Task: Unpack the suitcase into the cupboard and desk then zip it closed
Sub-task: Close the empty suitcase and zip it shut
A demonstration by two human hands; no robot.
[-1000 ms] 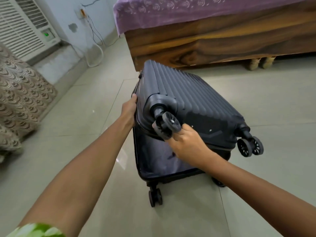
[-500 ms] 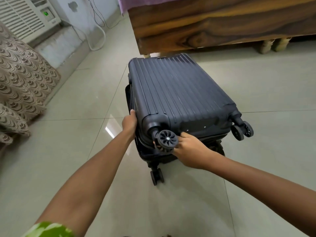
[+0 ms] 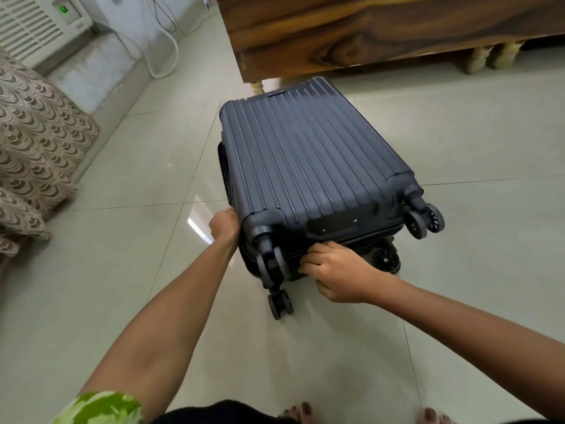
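With both shells of the suitcase [image 3: 308,166] folded together, I judge unpacking complete and only zipping outstanding; the contents are hidden. It lies flat on the tiled floor [image 3: 458,133], just in front of the wooden bed [image 3: 351,32], wheels toward me. It is dark grey, ribbed and hard-sided. My left hand [image 3: 224,226] wraps its grip around the left edge. My right hand [image 3: 336,275] pinches at the seam by the wheels; no zip puller is discernible.

Both arms reach forward (and down), left hand [image 3: 224,225] curled closed, right hand [image 3: 334,272] with fingers bent.
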